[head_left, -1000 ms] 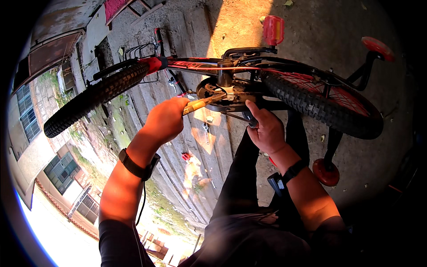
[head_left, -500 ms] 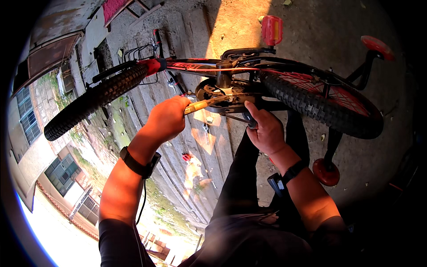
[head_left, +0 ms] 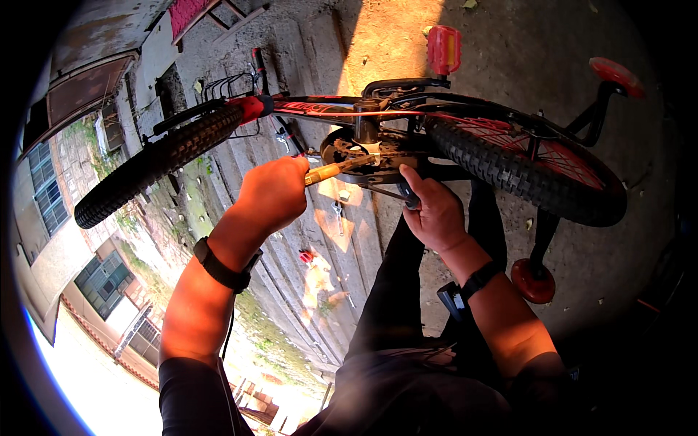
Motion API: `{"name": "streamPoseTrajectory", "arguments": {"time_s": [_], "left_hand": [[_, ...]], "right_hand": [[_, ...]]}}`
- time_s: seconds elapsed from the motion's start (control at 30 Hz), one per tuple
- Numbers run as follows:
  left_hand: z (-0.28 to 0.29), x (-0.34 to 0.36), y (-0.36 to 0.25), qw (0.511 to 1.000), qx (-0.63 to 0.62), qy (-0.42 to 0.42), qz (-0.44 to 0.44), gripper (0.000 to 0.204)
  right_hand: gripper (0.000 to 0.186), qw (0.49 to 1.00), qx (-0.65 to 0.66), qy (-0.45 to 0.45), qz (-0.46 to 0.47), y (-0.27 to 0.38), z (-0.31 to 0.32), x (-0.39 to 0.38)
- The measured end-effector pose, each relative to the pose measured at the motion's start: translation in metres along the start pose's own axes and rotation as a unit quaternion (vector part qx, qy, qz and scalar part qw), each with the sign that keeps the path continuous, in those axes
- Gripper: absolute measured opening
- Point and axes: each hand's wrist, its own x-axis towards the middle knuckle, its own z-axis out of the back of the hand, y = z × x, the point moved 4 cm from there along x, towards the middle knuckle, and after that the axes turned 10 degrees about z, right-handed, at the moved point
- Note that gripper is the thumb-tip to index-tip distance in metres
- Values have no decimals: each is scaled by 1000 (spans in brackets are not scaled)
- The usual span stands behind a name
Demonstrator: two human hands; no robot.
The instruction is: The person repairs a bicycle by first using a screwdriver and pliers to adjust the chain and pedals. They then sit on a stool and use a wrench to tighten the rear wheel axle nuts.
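From left hand (head_left: 275,192), yellow-handled tool (head_left: 325,174) aslant rightward

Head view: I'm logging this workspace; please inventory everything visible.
Bicycle: 1, black and red, upper half
Tyres: 2, black, left and right
Pedal: 1, red, top centre
Discs: 2, red, right side
Held tool: 1, yellow-handled, centre
Held handle: 1, dark, right of centre
Metal tool: 1, silver, on ground slabs
Small object: 1, red, below metal tool
Cloth: 1, pink, top left
Building fronts: several, pale, left
Wristbands: 2, black, left and right
Legs: 2, black, lower centre
Forearms: 2, bare, lower half
Left grip: 1, bare, around held tool
Right grip: 1, bare, around held handle
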Motion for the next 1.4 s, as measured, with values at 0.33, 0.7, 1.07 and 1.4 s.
{"name": "streamPoseTrajectory", "arguments": {"time_s": [0.33,0.7,1.07,1.4], "left_hand": [[3,-2,-2,999,38,-5,12,9],[-16,-5,19,997,-79,11,-11,29],[-33,-18,31,984,-177,-24,13,36],[-118,-25,38,892,-439,-25,108,20]], "right_hand": [[70,1000,2,5,0,4,3,2],[77,1000,-11,2,17,0,-1,0],[72,1000,-13,-6,13,2,2,4],[37,998,14,-17,-64,6,10,26]]}}
